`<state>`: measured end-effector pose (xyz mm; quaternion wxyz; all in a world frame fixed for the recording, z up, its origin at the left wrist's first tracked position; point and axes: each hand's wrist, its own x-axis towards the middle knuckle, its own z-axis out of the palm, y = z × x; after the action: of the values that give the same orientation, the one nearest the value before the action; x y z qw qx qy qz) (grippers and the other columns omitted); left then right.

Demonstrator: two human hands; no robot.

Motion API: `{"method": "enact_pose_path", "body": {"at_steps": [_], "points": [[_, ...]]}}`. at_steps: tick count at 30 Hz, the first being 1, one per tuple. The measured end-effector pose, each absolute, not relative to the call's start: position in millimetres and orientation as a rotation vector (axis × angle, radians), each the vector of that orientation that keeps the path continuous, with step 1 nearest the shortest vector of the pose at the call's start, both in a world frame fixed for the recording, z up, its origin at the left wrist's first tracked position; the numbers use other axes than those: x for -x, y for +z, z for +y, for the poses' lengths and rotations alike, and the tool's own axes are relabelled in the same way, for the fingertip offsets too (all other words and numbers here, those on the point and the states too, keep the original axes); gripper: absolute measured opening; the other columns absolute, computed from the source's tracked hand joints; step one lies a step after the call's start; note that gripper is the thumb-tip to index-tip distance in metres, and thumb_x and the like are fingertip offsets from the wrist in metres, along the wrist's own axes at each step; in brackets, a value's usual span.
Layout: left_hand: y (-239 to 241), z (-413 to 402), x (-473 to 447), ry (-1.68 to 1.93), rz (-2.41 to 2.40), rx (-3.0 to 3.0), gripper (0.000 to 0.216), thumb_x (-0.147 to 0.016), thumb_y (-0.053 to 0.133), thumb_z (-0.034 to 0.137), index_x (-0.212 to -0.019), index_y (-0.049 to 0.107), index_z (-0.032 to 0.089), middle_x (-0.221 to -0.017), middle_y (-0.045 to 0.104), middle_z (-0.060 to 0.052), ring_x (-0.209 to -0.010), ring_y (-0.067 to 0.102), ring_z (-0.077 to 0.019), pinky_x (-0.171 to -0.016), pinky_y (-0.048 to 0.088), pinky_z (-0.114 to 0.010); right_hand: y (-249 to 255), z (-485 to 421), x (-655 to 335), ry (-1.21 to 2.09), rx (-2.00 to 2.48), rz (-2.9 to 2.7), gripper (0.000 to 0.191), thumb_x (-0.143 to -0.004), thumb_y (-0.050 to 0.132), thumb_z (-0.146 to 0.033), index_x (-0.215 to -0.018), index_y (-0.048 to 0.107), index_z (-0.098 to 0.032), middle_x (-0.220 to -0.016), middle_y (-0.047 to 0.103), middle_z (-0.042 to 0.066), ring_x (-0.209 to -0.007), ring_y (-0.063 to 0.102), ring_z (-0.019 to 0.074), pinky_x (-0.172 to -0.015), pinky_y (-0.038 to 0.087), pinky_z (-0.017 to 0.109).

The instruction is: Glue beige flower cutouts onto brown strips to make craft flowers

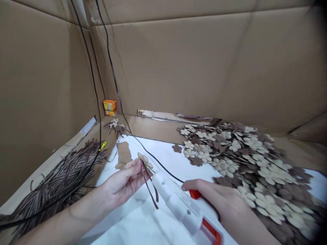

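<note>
My left hand [122,185] pinches a small beige flower cutout [145,160] with thin brown strips [150,190] hanging from it. My right hand [224,204] grips a white and orange hot glue gun [178,202], its index finger lying along the top. The gun's nozzle points at the flower, right beside my left fingertips. A black cord [153,158] runs from the gun up along the cardboard wall.
A big heap of beige and brown flower cutouts [245,163] covers the right side. A bundle of brown strips [63,177] lies at the left. A white sheet [143,217] covers the work surface. Cardboard walls [204,68] enclose the area; a small orange box [109,107] stands in the corner.
</note>
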<state>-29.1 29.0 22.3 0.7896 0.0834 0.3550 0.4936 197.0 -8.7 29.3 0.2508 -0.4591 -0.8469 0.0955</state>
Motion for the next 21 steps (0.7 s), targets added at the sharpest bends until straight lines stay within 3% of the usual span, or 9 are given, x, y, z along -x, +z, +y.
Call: {"method": "enact_pose_path", "body": {"at_steps": [21], "points": [[15.0,24.8,29.6,1.017,0.658,-0.152,0.014,-0.077,0.055,-0.001,-0.072,0.062,0.011,-0.067,0.064,-0.001,-0.061,0.063,-0.0094,-0.064,0.055,-0.021,39.7,-14.2,-200.6,0.152,1.325,-2.428,0.038,-0.063,0.038,-0.003,-0.089,0.052,-0.026,-0.070,0.063,-0.001,-0.058,0.061,0.0151,-0.054,0.047,0.021]]}}
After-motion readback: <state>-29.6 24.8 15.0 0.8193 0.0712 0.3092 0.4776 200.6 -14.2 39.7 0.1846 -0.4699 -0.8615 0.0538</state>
